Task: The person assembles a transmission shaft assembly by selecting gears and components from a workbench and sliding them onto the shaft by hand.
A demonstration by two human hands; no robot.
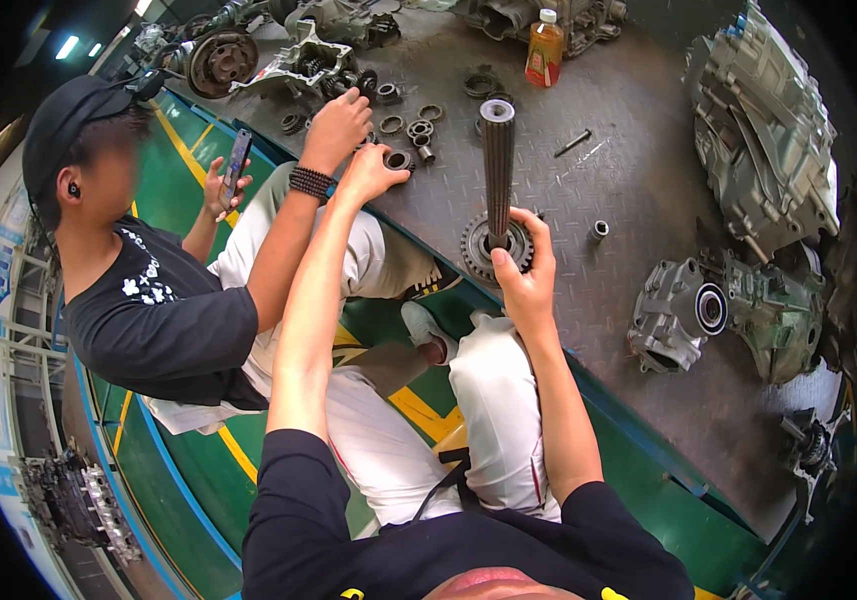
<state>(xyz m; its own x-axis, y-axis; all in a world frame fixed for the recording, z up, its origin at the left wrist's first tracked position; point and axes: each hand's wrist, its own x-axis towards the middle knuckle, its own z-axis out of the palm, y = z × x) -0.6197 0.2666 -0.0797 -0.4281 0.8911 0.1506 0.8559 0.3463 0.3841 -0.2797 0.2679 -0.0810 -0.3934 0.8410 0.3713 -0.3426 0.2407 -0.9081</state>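
A splined metal shaft (pixel 498 165) stands upright on the metal table, with a toothed gear (pixel 472 252) around its lower end. My right hand (pixel 531 270) is closed around the gear's near right side, thumb by the shaft's foot and fingers curled round the far edge. To the left, my left hand (pixel 373 178) reaches over the table edge, its fingers closed on a small dark gear ring (pixel 400 161). Several loose rings and bearings, among them a roller bearing (pixel 421 129) and a short sleeve (pixel 425 150), lie just beyond it.
At my left sits a co-worker (pixel 169 300), one hand (pixel 341 125) over the parts, the other holding a phone (pixel 237 165). A bolt (pixel 573 143) and small socket-like cylinder (pixel 600 230) lie on the table (pixel 639 180). Gearbox housings (pixel 764 130) stand right; a drink bottle (pixel 545 50) stands behind.
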